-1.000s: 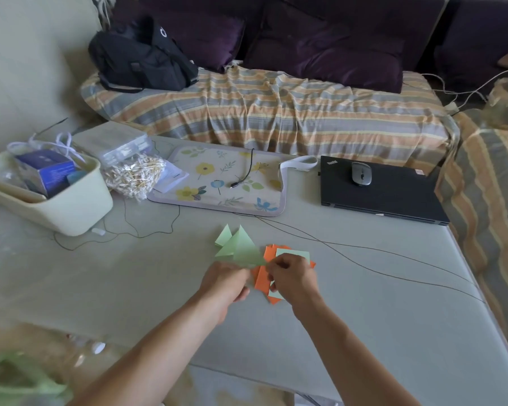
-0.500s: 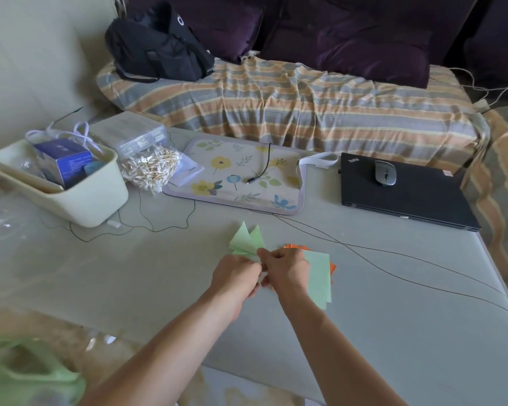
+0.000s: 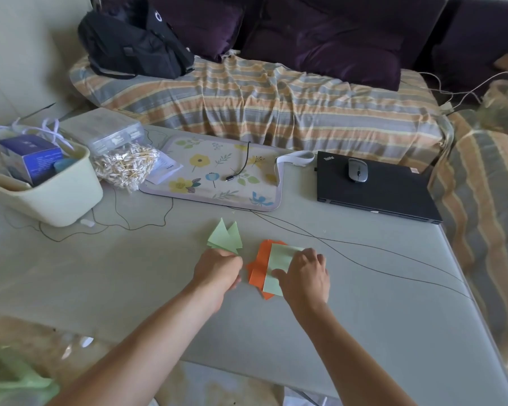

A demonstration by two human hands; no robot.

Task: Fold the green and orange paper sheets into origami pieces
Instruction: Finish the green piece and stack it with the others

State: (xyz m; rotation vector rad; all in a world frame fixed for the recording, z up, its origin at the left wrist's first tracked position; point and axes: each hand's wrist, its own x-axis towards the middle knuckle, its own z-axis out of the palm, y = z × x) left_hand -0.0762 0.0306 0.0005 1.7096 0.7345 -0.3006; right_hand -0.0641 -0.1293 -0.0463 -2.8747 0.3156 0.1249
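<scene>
We see the left hand point(image 3: 217, 272) curled around the near corner of the folded green piece point(image 3: 225, 237), fingers pinched on it, so that its 2 triangular points stick up and away from the grip toward the floral mat point(image 3: 217, 174). Just to the right of that grip, the right hand point(image 3: 304, 276) lies flat with its fingers spread and relaxed, pressing on a green sheet point(image 3: 277, 265). That sheet rests on top of the orange sheets point(image 3: 258, 268), whose edges show to the left of the right hand and under its near side, between the 2 hands. The 2 hands are close but apart, and the folded piece does not touch the stack.

All of this sits on the grey table point(image 3: 364, 317). A thin black cable point(image 3: 364, 244) runs across the table just beyond the right hand. Further off beyond it lies a closed laptop point(image 3: 376, 191) with a mouse point(image 3: 357, 170) on its lid. Well to the left of the left hand stands a cream bin point(image 3: 56, 197) holding a blue box point(image 3: 30, 158), with a bag of cotton swabs point(image 3: 125, 165) beside it. Beyond the table is a striped couch point(image 3: 261, 98) with a black backpack point(image 3: 135, 42) on it.
</scene>
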